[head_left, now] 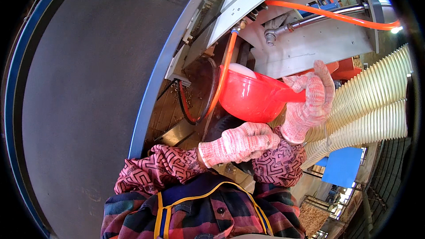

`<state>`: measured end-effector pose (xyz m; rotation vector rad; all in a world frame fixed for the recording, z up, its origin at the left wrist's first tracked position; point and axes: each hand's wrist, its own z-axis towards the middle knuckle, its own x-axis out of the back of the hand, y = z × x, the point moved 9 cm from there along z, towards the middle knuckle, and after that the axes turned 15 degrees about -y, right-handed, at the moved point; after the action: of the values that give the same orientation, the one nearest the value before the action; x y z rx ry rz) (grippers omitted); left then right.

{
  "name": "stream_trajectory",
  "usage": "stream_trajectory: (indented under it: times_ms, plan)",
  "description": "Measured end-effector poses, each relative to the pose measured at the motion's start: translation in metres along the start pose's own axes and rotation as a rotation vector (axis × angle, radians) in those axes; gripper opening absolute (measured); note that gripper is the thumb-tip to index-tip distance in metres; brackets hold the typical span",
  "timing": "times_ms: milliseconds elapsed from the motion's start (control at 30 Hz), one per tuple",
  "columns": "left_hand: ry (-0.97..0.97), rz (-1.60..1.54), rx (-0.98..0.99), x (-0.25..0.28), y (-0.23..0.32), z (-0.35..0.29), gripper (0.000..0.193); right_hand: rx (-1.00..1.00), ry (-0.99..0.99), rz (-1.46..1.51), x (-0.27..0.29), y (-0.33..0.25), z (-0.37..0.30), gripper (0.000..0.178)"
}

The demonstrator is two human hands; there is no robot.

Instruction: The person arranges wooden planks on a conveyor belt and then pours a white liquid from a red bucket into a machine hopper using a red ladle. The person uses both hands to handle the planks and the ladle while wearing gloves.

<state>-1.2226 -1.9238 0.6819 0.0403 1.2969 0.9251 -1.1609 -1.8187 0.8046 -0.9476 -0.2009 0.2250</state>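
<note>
A red plastic scoop bowl (252,99) with a handle is held up against a grey metal machine (310,40); something white shows at its far rim. My right hand (310,102), in a pink knit glove, is shut on the scoop's handle. My left hand (241,142), gloved the same, is under the bowl with its fingers curled against the underside. Both forearms wear patterned pink sleeves.
A large dark curved panel with a blue rim (88,106) fills the left. Orange hoses (336,16) run across the machine and down beside the scoop. Cream ribbed ducts (376,102) lie at the right, with a blue panel (343,166) below them.
</note>
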Motion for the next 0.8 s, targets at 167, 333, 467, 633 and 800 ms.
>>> stream_trajectory:
  times_ms: [167, 333, 467, 633, 800]
  plan:
    - [0.036, -0.018, 0.114, -0.001, -0.002, 0.000, 0.042, -0.060, 0.096, -0.065, 0.014, 0.008, 0.010, 0.045]
    - [0.030, 0.018, 0.151, -0.001, 0.001, -0.002, 0.042, -0.116, 0.065, -0.027, 0.023, 0.020, 0.025, 0.044]
    - [0.024, 0.007, 0.144, -0.001, -0.004, -0.001, 0.038, -0.171, 0.028, 0.021, 0.028, 0.028, 0.034, 0.041]
    - [-0.025, 0.000, 0.183, -0.004, -0.015, 0.002, 0.032, -0.235, 0.059, 0.012, 0.035, 0.038, 0.043, 0.036]
    - [-0.016, 0.109, 0.224, -0.008, -0.010, 0.001, 0.030, -0.268, 0.129, -0.032, 0.041, 0.048, 0.056, 0.034]
